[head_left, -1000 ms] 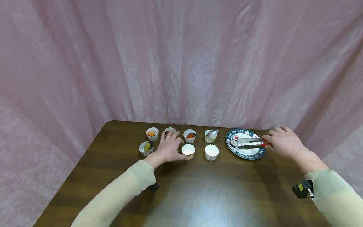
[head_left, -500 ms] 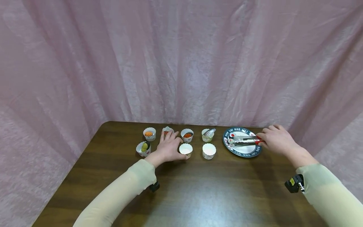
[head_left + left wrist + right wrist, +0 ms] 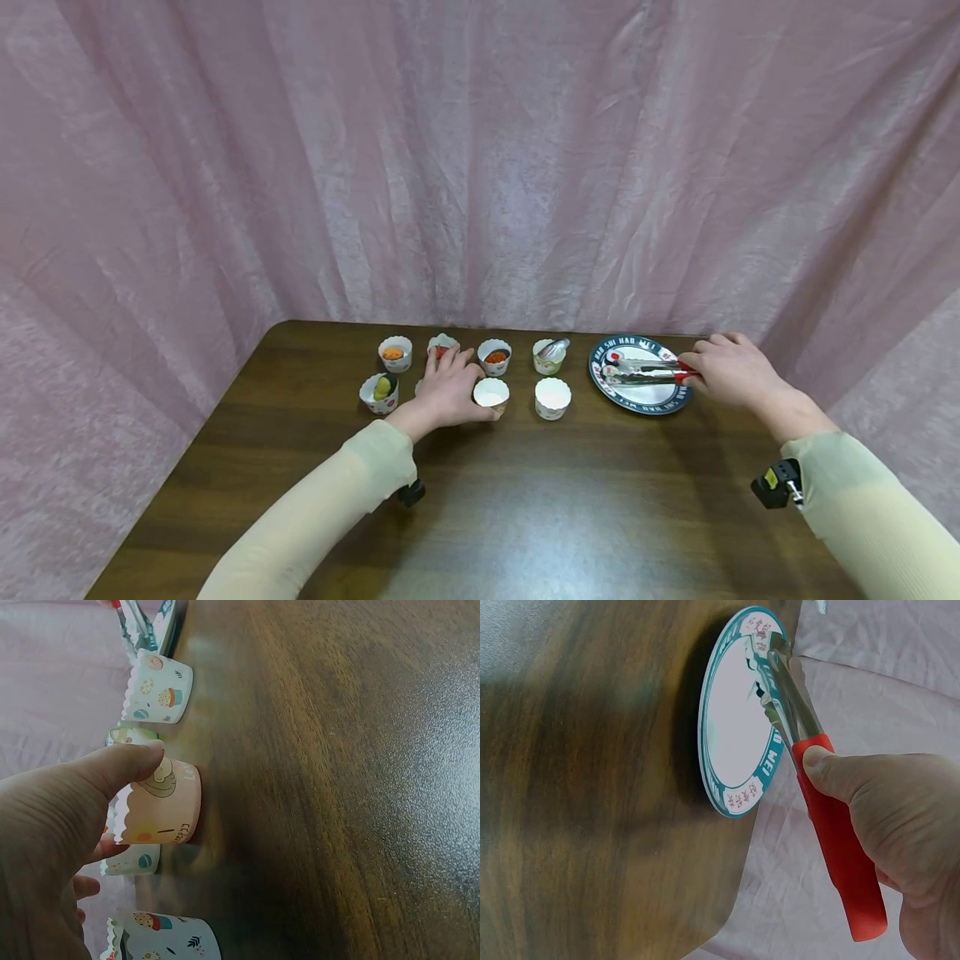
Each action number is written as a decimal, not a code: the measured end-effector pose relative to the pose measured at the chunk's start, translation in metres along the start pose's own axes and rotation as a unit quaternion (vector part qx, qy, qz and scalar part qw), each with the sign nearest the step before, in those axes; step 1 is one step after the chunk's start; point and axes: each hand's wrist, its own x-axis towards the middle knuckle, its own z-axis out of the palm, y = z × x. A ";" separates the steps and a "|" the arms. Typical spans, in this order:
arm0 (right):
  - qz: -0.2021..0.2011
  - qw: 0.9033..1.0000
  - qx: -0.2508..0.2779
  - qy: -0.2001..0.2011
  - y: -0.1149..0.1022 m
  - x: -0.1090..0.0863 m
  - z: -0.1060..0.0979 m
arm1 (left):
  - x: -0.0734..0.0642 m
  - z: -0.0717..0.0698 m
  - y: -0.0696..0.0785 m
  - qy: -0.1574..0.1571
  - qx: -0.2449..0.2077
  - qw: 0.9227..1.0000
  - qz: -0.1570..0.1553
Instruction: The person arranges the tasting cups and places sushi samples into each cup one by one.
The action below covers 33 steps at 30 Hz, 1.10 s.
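My left hand (image 3: 447, 395) pinches a peach-coloured paper cup (image 3: 169, 806) between thumb and fingers, and the cup stands on the table. In the head view the white inside of that cup faces up, with no food visible in it. My right hand (image 3: 738, 373) grips a pair of metal tongs with red handles (image 3: 844, 855). The tongs reach over a round white plate (image 3: 647, 403) with a dark teal rim. Small round pieces like sushi rolls (image 3: 613, 357) lie at the plate's left side by the tong tips. Whether the tips hold one I cannot tell.
A white paper cup (image 3: 552, 400) stands right of the peach one. Behind are cups with orange bits (image 3: 393, 355), red bits (image 3: 496, 358) and a silvery fish-like piece (image 3: 552, 350). A cup with a green-yellow piece (image 3: 381, 392) stands at left. Pink curtain (image 3: 480, 167) hangs behind.
The head view has shifted slightly. My right hand has moved a little left with the tongs, further over the plate. My left hand stays at the peach cup.
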 end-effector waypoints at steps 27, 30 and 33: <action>-0.001 0.999 -0.001 0.036 -0.001 -0.006 -0.003 | 0.001 -0.002 0.004 0.008 -0.021 1.000 0.003; 0.006 0.999 0.000 0.038 0.000 -0.007 -0.006 | 0.003 0.002 0.002 0.007 -0.022 1.000 0.001; 0.004 0.999 -0.004 0.040 0.000 -0.009 -0.010 | 0.004 0.005 0.000 0.004 -0.021 1.000 -0.002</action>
